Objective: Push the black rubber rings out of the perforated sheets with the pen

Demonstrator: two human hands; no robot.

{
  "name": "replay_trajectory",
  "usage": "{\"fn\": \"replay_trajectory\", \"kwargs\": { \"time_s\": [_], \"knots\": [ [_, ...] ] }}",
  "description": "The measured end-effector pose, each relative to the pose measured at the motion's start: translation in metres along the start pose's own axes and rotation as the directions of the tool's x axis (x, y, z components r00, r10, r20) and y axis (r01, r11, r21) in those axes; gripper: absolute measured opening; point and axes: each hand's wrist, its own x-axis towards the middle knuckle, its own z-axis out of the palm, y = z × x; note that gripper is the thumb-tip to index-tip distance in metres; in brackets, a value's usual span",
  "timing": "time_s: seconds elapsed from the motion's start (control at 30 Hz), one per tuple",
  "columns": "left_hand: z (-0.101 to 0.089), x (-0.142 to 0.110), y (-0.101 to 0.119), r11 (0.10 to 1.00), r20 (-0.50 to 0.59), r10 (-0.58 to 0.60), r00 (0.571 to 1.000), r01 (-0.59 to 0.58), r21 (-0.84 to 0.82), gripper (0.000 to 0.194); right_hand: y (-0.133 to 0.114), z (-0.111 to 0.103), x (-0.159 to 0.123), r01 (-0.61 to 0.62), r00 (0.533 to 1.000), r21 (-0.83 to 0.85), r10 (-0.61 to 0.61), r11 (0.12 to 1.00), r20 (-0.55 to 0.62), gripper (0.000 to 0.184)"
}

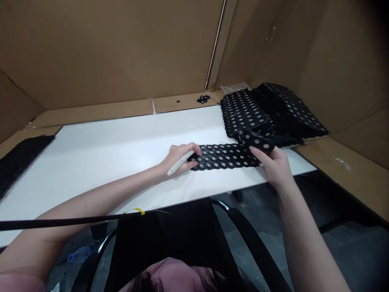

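Note:
A black strip (pixel 225 157) lies flat on the white table, with rows of round pieces that have pale grey centres. My left hand (pixel 182 157) is closed around a slim white pen-like stick (pixel 180 163), and its thumb and fingertips touch the strip's left end. At the strip's right end my right hand (pixel 275 164) pinches a lifted, folded part of the same black material (pixel 257 142). The fingers behind that fold are hidden. Just beyond, a heap of similar dotted black sheets (pixel 243 111) rests at the table's back right.
Cardboard walls (pixel 121 52) enclose the white table (pixel 106 146). Several small black rings (pixel 203 99) lie on the cardboard ledge at the back. Black material (pixel 21 158) lies at the far left. A dark cord with a yellow band (pixel 139 211) crosses the near left side.

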Motion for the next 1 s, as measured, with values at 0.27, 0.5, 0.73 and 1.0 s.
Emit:
{"fn": "replay_trajectory", "kwargs": {
  "time_s": [0.27, 0.5, 0.73, 1.0],
  "knots": [
    [-0.010, -0.011, -0.001, 0.992, 0.092, -0.004, 0.996, -0.008, 0.125, 0.019, 0.008, 0.000, 0.012, -0.193, 0.969, 0.187, 0.217, 0.963, -0.119, 0.029],
    [-0.034, -0.042, -0.010, 0.988, 0.068, -0.029, 0.997, 0.018, 0.155, 0.019, 0.004, -0.001, 0.008, -0.195, 0.974, -0.025, 0.190, 0.981, -0.123, 0.029],
    [-0.086, -0.084, -0.036, 0.995, 0.039, -0.008, 0.999, 0.004, 0.100, 0.022, -0.044, 0.063, -0.033, -0.135, 0.975, -0.044, 0.140, 0.990, 0.171, 0.037],
    [-0.131, -0.143, -0.049, 0.995, -0.018, -0.049, 0.999, 0.051, 0.085, 0.019, -0.072, 0.140, -0.060, -0.018, 0.901, 0.022, 0.007, 1.000, 0.435, 0.032]
  ]
}}
